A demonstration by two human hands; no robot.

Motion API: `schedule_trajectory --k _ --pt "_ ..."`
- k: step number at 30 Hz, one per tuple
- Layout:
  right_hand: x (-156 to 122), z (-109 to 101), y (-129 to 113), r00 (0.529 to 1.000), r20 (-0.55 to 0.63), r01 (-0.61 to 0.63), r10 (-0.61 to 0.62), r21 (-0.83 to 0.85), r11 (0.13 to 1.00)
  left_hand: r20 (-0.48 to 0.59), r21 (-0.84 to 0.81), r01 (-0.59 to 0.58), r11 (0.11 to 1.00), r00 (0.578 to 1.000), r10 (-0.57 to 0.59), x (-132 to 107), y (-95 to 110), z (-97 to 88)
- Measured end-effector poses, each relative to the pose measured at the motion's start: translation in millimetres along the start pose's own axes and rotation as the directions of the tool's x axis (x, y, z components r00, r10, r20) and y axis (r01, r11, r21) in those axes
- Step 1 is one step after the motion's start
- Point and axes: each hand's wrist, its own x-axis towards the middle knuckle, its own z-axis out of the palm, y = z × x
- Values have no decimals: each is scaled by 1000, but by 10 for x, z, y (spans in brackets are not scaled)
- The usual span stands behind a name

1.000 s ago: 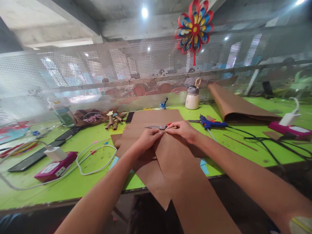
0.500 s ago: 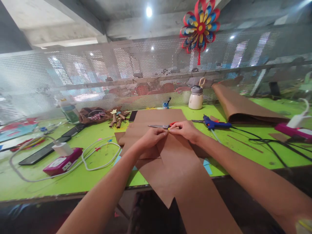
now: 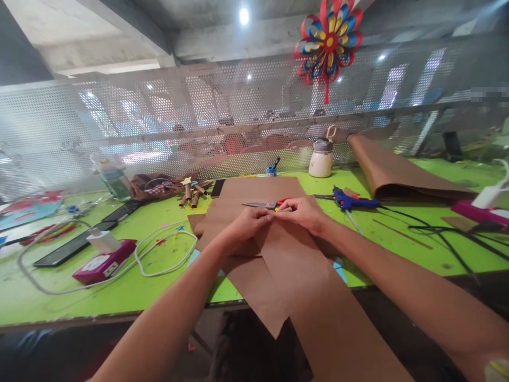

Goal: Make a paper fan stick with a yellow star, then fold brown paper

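Observation:
Both hands meet at the top end of a long brown paper strip (image 3: pixel 294 276), whose lower end hangs past the table's front edge. My left hand (image 3: pixel 251 222) is closed, pinching the paper's end between thumb and fingers. Close beside it, my right hand (image 3: pixel 300 213) pinches the same end. Just beyond the fingertips lie scissors (image 3: pixel 260 205) with red handles, partly hidden by my right hand. They rest on more brown paper sheets (image 3: pixel 258 187) spread on the table.
On the green table (image 3: pixel 167 286), a blue glue gun (image 3: pixel 353 200) lies right, near a folded brown paper stack (image 3: pixel 401 172). A bottle (image 3: pixel 320 159) stands at the back. Left are a purple power strip (image 3: pixel 104 262), a white cable (image 3: pixel 153 273) and small paper rolls (image 3: pixel 194 196).
The hands keep their pinch on the paper with hardly any movement. The paper's hanging lower part has swung slightly to the right, and the view has shifted a little.

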Motion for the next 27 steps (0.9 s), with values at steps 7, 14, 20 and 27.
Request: schedule_trajectory --k 7,14,20,27 --pt "0 -26 -6 999 22 -28 26 97 995 18 -117 24 993 1000 -22 -11 -10 9" --pt "-19 -40 -25 992 84 -109 93 215 970 44 -222 65 973 997 -57 -32 32 16" --pt "-6 -17 -9 995 50 -89 81 184 979 24 -232 67 971 998 -63 -38 39 34" --pt "4 -7 -4 996 7 -87 87 136 987 52 -263 94 960 995 -83 -33 25 43"
